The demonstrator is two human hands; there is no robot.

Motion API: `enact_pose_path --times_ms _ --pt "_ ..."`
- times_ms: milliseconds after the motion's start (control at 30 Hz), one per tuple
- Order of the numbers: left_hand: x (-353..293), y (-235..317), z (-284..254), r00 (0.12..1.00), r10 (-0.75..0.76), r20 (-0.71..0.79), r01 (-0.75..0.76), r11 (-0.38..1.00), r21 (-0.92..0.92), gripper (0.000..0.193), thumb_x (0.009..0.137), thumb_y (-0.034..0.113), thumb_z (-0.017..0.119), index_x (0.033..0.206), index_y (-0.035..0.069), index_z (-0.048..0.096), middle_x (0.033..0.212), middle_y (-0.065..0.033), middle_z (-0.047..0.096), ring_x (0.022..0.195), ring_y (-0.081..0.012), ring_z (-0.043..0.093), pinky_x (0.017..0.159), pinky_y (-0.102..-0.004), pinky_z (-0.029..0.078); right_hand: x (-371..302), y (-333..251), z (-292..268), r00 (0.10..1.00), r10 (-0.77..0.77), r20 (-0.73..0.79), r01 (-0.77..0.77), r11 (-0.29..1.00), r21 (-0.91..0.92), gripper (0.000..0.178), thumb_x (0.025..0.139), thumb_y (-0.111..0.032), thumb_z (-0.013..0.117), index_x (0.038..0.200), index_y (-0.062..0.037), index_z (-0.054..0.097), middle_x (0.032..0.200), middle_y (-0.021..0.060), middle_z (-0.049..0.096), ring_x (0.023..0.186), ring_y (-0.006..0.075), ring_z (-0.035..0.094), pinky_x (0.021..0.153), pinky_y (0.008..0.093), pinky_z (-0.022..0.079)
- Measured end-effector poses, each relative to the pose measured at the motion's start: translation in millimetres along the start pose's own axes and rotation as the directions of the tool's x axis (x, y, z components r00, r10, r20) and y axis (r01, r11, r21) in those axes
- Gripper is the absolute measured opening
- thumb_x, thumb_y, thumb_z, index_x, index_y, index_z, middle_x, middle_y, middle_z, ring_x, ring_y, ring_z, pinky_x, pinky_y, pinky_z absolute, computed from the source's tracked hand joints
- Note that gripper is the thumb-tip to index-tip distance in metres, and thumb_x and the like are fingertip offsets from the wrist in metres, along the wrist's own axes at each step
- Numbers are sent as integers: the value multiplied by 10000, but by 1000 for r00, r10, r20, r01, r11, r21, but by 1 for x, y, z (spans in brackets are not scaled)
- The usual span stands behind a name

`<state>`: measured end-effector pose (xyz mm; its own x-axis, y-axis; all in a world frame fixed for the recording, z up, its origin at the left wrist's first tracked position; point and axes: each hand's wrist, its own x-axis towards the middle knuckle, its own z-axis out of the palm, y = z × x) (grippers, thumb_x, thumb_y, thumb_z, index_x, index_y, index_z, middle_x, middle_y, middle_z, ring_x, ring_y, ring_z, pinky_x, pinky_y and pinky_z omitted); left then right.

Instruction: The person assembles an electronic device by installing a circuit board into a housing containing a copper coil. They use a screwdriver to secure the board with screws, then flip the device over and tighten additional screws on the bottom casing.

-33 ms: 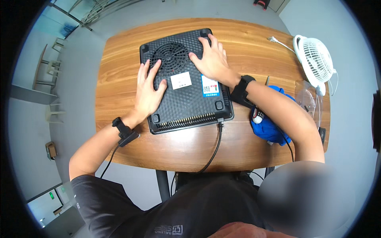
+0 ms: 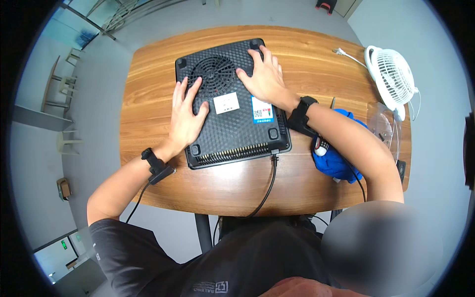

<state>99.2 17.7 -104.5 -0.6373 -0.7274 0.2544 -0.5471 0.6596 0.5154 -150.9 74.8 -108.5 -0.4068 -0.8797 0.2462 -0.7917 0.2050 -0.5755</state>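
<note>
An induction cooktop (image 2: 232,131) lies upside down on the wooden table, its black textured underside facing up. A round vent grille (image 2: 213,74) sits toward its far end, with a white label (image 2: 226,103) and a blue-and-white sticker (image 2: 262,110) nearer me. Small square feet mark its corners. My left hand (image 2: 186,114) rests along its left side, fingers spread, fingertips at the grille's left edge. Across the far right part lies my right hand (image 2: 264,76), fingers spread as well, thumb near the grille. From the near edge a black power cord (image 2: 272,180) runs off the table.
At the table's right stands a white fan (image 2: 393,76), its plug (image 2: 339,51) lying beside it. A blue cloth (image 2: 336,161) with a small white-and-dark object on it lies under my right forearm. Clear plastic (image 2: 383,121) is near the right edge. Black straps circle both wrists, with cables trailing.
</note>
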Motion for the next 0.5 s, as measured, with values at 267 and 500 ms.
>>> enact_pose_path --times_ms 267,500 --pt "0 -1 -2 1000 3 11 -3 1000 8 640 925 234 644 1526 188 428 1617 -259 241 1510 -457 180 1228 -510 227 37 11 -10 992 89 91 -88 996 -21 854 898 -456 642 1503 2 251 1411 235 360 1296 419 386 1090 556 314" --pt "1 5 -4 999 -25 43 24 1000 11 645 935 245 629 1538 182 405 1626 -254 215 1515 -453 152 1229 -519 219 47 16 1 988 -28 154 36 998 -49 826 951 -457 579 1573 -61 205 1615 232 202 1495 428 196 1203 574 198"
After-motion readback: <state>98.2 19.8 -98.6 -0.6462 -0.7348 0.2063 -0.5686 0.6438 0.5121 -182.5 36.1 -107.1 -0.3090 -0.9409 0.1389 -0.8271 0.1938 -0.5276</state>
